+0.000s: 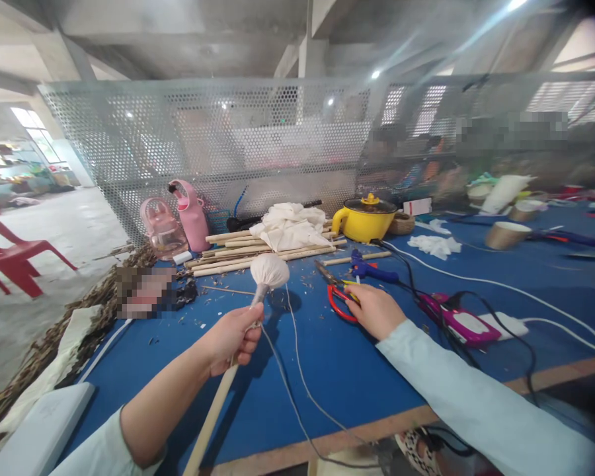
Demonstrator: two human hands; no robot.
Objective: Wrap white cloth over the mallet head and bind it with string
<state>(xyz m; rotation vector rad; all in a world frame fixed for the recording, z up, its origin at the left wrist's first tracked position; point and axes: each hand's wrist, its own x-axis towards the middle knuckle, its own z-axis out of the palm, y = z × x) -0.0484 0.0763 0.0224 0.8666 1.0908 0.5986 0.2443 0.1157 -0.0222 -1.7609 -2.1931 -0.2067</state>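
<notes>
My left hand is closed around a wooden stick whose top end carries a round white cloth bundle, held above the blue table. A white string trails from the bundle down across the table. My right hand rests on the table with its fingers on the red-handled scissors, which lie flat. A blue glue gun lies just beyond the scissors.
A pile of wooden sticks and white cloth lies at the back. A yellow pot, pink bottles, a pink device with black cables, paper cups and a perforated metal screen stand around. A red chair is left.
</notes>
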